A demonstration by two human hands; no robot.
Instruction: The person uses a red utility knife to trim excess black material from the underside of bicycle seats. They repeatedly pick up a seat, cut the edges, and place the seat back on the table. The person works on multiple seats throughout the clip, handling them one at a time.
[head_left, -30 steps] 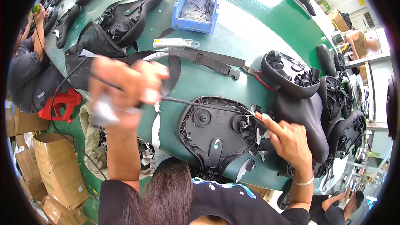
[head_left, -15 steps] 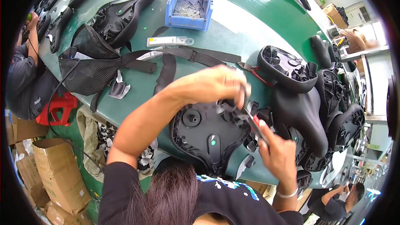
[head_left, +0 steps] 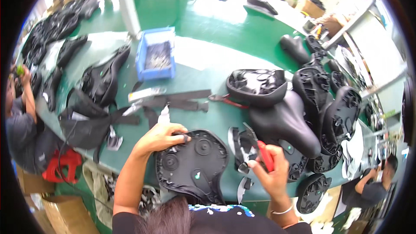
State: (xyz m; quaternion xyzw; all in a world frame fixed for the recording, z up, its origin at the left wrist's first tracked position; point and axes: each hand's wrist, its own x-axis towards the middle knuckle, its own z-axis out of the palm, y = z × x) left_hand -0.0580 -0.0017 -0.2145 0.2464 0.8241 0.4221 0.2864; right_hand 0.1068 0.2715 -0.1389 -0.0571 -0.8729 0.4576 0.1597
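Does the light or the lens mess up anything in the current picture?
Head view: white glare streaks the green table; head view: a soft sheen lies on the smooth black saddle; head view: the lens bows the table's edges, and the corners are black.

I'd call this a factory workshop handling saddles: black saddles [head_left: 281,119] crowd the right-hand edge of the green tabletop [head_left: 208,117], and an upturned saddle shell [head_left: 186,167] lies at its near edge, a red-handled tool [head_left: 265,157] close by. A blue bin [head_left: 157,73] of dark scraps stands farther back. Cardboard boxes [head_left: 71,216] sit on the floor below the left edge, with one co-worker [head_left: 21,119] beside that edge and another person [head_left: 375,193] off the near right corner.
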